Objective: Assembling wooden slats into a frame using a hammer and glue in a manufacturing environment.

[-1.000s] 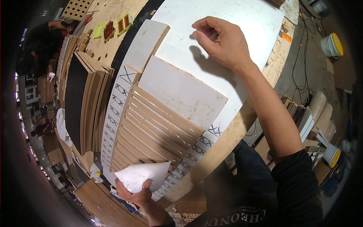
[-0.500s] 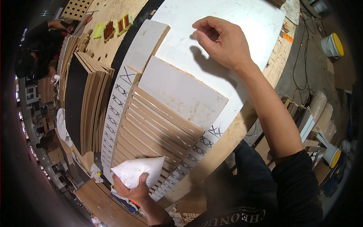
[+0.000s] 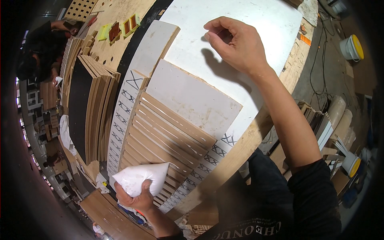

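Note:
My left hand (image 3: 138, 198) is wrapped round a plump white plastic bag (image 3: 141, 181), whose pointed tip lies over a row of brown wooden strips (image 3: 170, 128). Thin white lines of what looks like glue run along several strips, and one line ends by the bag's tip. Above a white board (image 3: 240, 20) hovers my right hand (image 3: 238, 46), loosely curled, with a gap between thumb and forefinger and nothing visible in it. A grey panel (image 3: 192, 100) lies beyond the strips, and a narrower grey piece (image 3: 154, 46) sits along the left side. The bag hides some strips.
Curved boards (image 3: 94, 112) stand stacked at the left. Small yellow-green frames (image 3: 131, 25) lie on the plywood behind them. Another person (image 3: 42, 52) works at the far left. White buckets with yellow lids (image 3: 352, 48) and cables are on the floor at right.
My left hand and the white bag have shifted a little to the left, and the white line at the bag's tip shows longer. My right hand has hardly moved.

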`<state>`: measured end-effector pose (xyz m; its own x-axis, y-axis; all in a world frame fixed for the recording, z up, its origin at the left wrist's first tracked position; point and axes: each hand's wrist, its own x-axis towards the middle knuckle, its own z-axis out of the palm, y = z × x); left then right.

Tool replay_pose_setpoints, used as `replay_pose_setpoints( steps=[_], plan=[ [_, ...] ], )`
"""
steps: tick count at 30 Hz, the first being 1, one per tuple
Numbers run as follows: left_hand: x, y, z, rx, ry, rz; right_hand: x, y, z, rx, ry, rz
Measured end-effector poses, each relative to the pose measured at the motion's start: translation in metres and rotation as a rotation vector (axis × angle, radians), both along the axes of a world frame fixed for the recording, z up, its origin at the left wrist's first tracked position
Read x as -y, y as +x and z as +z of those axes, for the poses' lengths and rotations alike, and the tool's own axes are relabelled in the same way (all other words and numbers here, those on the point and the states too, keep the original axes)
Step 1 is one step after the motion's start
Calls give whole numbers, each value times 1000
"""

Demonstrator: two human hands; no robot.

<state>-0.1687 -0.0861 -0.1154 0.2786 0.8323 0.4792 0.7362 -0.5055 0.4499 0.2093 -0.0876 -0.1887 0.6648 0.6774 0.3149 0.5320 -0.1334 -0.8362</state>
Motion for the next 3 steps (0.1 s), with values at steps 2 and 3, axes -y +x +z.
replay_pose_setpoints(
  steps=[2,3],
  plan=[
    [-4,-3,-1,-42,36,-26,0,0,0,-6,-2,1],
    [-7,-3,-1,-61,60,-40,0,1,-1,-11,1,3]
  ],
)
